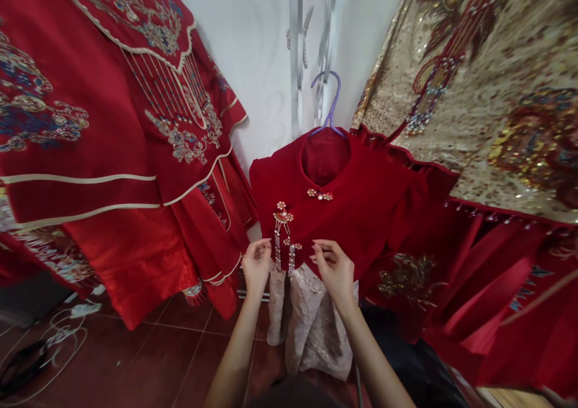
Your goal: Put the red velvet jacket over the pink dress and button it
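Note:
A short red velvet jacket hangs on a purple hanger in front of me. It has a jewelled clasp at the collar and beaded tassel ornaments down its front. My left hand pinches the jacket's lower front edge beside the tassels, fingers closed. My right hand grips the same hem a little to the right, fingers curled on the cloth. Below the jacket hangs a pale sequinned skirt.
A large red embroidered robe hangs at the left, a gold sequinned garment at the right with red cloth under it. White cables lie on the dark red tiled floor. A white wall stands behind.

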`<action>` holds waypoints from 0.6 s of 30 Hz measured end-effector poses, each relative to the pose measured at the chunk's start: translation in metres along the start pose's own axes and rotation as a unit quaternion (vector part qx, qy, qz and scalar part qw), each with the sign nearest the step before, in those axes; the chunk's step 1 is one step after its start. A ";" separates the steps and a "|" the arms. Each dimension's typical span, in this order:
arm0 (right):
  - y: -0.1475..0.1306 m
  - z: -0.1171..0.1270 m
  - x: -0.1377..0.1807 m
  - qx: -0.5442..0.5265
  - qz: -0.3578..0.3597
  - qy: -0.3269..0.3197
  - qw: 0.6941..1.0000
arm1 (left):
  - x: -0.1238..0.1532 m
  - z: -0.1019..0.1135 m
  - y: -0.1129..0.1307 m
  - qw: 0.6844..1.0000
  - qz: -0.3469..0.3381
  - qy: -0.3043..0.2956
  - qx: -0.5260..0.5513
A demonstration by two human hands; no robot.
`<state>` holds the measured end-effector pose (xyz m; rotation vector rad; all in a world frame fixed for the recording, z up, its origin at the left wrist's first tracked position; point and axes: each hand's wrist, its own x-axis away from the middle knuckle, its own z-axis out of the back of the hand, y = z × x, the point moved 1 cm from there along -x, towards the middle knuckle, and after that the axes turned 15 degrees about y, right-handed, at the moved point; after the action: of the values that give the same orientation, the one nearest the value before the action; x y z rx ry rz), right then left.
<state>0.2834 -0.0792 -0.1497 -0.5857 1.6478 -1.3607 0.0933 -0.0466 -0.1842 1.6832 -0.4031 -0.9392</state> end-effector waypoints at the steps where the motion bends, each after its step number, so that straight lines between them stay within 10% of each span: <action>1: -0.003 0.003 0.001 0.001 0.001 0.003 1.000 | -0.002 0.002 0.000 1.000 0.002 0.005 -0.002; 18: 0.025 -0.024 0.000 0.128 0.099 -0.072 0.984 | 0.020 -0.018 0.016 0.955 -0.224 -0.166 -0.098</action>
<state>0.2672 -0.0595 -0.1737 -0.3494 1.3507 -1.3249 0.1225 -0.0539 -0.1758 1.4582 -0.1366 -1.5577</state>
